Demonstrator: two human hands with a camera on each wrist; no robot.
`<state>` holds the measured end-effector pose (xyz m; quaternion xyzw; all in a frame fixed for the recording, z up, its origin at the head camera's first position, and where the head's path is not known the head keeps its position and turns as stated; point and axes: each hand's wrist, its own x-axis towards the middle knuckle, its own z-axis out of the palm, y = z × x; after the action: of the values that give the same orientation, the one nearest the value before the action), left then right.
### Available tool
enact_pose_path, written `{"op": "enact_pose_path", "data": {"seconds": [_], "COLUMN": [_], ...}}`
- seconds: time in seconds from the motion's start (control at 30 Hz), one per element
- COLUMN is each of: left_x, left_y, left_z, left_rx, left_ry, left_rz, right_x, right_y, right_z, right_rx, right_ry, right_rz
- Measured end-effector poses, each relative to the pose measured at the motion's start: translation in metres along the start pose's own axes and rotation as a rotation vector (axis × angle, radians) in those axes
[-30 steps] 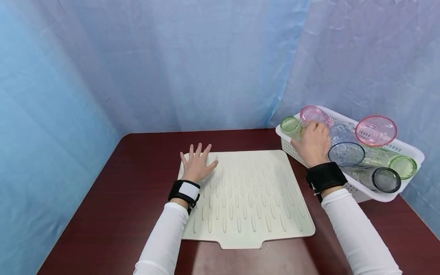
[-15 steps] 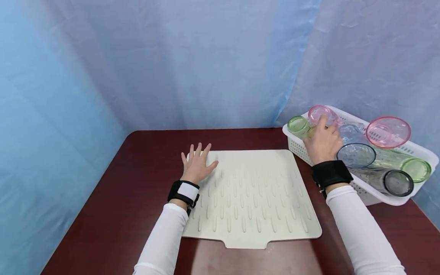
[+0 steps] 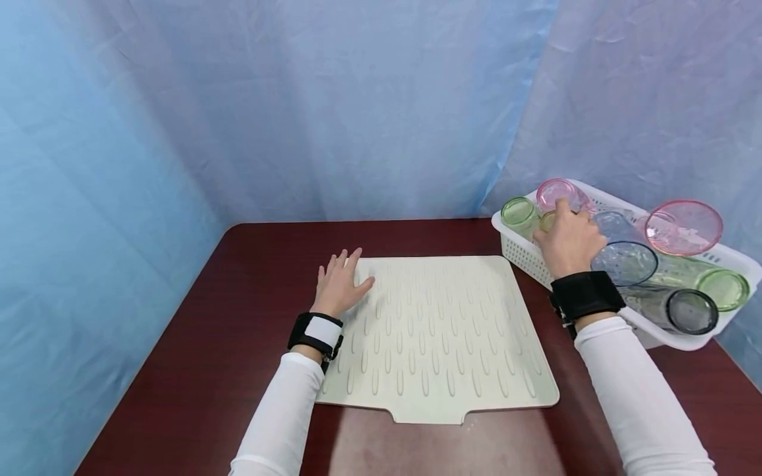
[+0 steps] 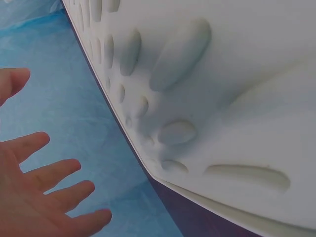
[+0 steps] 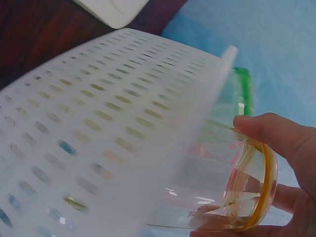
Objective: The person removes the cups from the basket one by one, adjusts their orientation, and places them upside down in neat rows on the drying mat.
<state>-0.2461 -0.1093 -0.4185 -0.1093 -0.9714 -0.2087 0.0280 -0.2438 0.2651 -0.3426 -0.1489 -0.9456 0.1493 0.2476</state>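
In the right wrist view, my right hand (image 3: 571,244) holds a clear glass with an amber rim (image 5: 270,182) at its mouth end. The thumb lies on one side, with other fingers across from it. In the head view this glass is mostly hidden behind the hand. It rests among other glasses in a white perforated basket (image 3: 522,253). My left hand (image 3: 338,289) hovers over the left part of a cream ridged board (image 3: 440,317), palm down with fingers extended. The left wrist view shows its fingers (image 4: 54,175) apart from the board and holding nothing.
Around the right hand the basket holds a green glass (image 3: 518,213), a pink glass (image 3: 556,192), a blue-rimmed glass (image 3: 625,264), a larger pink-rimmed glass (image 3: 684,228) and a grey glass (image 3: 690,311). Blue cloth (image 3: 357,119) hangs behind the dark red table (image 3: 238,317).
My right hand has shifted slightly right over the basket, its fingers settling at the amber rim. The left fingers have drawn a little closer together. The head view has turned slightly.
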Motion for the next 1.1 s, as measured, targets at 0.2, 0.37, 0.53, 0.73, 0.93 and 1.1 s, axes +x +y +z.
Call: {"op": "enact_pose_path", "data": {"seconds": [0.2, 0.37, 0.53, 0.73, 0.93, 1.1], "left_x": [-0.001, 0.001, 0.002, 0.001, 0.002, 0.002], "left_y": [0.001, 0.004, 0.006, 0.006, 0.009, 0.015], "left_z": [-0.002, -0.008, -0.01, -0.012, -0.013, -0.014], "left_rx": [-0.018, 0.0, 0.005, 0.004, 0.0, -0.014], "left_ry": [0.009, -0.065, -0.104, -0.098, -0.083, -0.072], "left_rz": [0.037, 0.004, -0.01, -0.001, 0.039, 0.06], "right_x": [0.005, 0.009, 0.011, 0.012, 0.012, 0.009], "right_y": [-0.012, -0.021, -0.028, -0.036, -0.045, -0.056], "right_z": [-0.017, -0.029, -0.037, -0.047, -0.056, -0.063], "right_rx": [-0.024, -0.042, -0.015, 0.01, 0.007, 0.019], "right_ry": [-0.023, -0.021, 0.053, 0.089, 0.117, 0.127], "right_rz": [-0.015, -0.037, -0.065, -0.086, -0.107, -0.129]}}
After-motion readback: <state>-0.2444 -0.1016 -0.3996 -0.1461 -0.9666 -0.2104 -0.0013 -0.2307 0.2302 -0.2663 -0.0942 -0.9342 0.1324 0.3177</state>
